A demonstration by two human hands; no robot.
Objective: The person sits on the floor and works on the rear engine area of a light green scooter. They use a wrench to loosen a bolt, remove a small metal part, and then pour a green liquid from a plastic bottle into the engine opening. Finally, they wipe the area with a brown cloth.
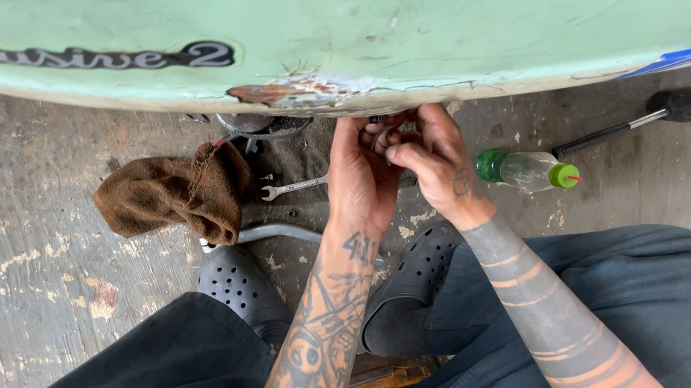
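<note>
Sitting cross-legged in dark trousers [644,297] and black perforated clogs [237,284], closest to the lens. Reaching forward with two tattooed forearms, meeting at the middle of the view. Pressing the left hand [361,178] and the right hand [439,164] together, touching, right under the lower edge of a pale green panel [430,23]. Curling the fingers of both inward and bunching the fingertips at that edge; hiding whatever sits between them, so not telling clenched on something from merely closed.

Spanning the whole top of the view with that panel, well above the floor [17,264], and showing a chipped, rusty patch [296,92] on its rim just left of the hands. Half hiding a round metal part [261,125] below that patch.

Lying on the worn, paint-flecked floor, left of the hands: a crumpled brown rag [176,194]. Lying between rag and left hand: a small spanner [291,189], and just below it a curved metal bar [279,229]. Lying on its side just beside the right hand: a clear plastic bottle [529,168] with green ends. Resting farther right, near the panel's edge: a black-handled tool [689,102] on a thin rod.
</note>
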